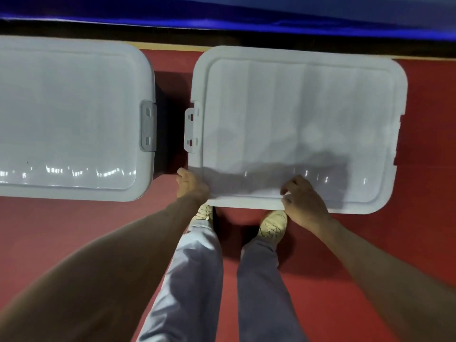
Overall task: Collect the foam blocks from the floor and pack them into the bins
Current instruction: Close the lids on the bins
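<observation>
Two white lidded bins stand side by side on the red floor. The left bin [69,114] has its lid on, with a grey latch on its right side. My left hand [191,186] grips the near left corner of the right bin's lid [296,119]. My right hand [304,201] grips the lid's near edge, thumb on top. The lid covers the right bin, so its inside is hidden. No foam blocks are in view.
My two feet in pale shoes [272,224] stand just in front of the right bin. A narrow dark gap [171,114] separates the bins. A blue padded edge [222,13] runs along the far side. Red floor [370,255] spreads around me.
</observation>
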